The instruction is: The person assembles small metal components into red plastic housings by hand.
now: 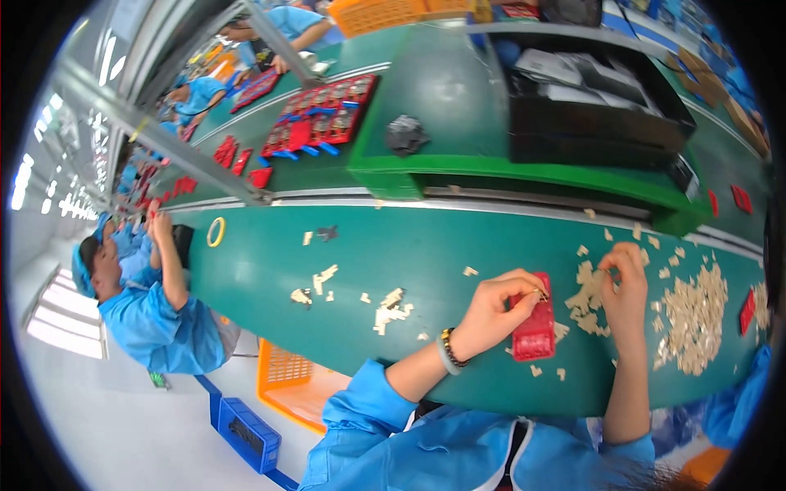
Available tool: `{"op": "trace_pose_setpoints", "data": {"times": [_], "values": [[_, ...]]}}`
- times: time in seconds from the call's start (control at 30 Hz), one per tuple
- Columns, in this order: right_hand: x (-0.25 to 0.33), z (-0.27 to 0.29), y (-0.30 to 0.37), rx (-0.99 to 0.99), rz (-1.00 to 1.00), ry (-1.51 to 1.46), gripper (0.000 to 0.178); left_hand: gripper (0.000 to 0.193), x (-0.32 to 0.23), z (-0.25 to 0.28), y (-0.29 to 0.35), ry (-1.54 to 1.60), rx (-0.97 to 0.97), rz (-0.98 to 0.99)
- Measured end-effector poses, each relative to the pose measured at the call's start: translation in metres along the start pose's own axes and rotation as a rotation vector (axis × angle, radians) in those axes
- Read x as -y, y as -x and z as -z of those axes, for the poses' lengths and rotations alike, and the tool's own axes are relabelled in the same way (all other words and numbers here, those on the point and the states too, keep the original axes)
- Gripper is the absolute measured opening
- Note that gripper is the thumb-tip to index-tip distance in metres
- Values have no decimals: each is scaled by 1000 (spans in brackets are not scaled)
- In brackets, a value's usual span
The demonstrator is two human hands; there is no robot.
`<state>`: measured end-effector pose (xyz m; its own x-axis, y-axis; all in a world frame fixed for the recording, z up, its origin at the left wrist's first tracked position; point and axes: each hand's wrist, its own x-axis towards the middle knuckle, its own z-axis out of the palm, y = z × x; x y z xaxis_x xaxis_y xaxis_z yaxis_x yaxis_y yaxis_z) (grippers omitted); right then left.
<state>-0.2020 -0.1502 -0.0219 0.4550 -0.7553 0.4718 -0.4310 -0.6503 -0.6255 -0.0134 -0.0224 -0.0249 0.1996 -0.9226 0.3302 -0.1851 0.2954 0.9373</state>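
A red, shallow rectangular plastic piece (535,340) lies on the green table in front of me. My left hand (498,311) reaches over its upper part, thumb and fingers pinched around a small dark-and-gold bit that is too small to name. My right hand (627,282) is held apart from the red piece, to its right, with fingertips drawn together; whatever they hold is hidden. Beside the right hand lies a loose cluster of small cream-coloured pieces (586,299). A bigger heap of the same cream pieces (694,319) spreads farther right.
Small cream scraps (391,311) lie left of my hands, with a yellow tape ring (215,231) beyond. A green raised shelf (491,168) bears a black box (594,106) of packets. A blue-clothed co-worker (155,303) sits at left. An orange basket (286,380) stands below the table.
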Motion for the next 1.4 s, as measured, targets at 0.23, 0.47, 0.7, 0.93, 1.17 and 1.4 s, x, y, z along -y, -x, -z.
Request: {"op": "trace_pose_setpoints", "data": {"times": [0.23,0.47,0.7,0.93,1.17,1.4], "values": [[15,-4,13,54,-24,-339,14,16,-4,-7,-4,36,-12,219],[33,-9,1,442,-12,-597,22,22,3,12,-6,-757,6,-738],[31,-1,6,503,82,-594,20,25,5,2,-3,-783,50,-805],[28,0,11,510,147,-528,24,22,2,-1,2,-853,85,-865],[1,19,23,362,135,97,23,33,-6,12,-12,-842,83,-237],[54,-24,6,141,458,139,21,37,-15,8,-13,-763,117,-414]]}}
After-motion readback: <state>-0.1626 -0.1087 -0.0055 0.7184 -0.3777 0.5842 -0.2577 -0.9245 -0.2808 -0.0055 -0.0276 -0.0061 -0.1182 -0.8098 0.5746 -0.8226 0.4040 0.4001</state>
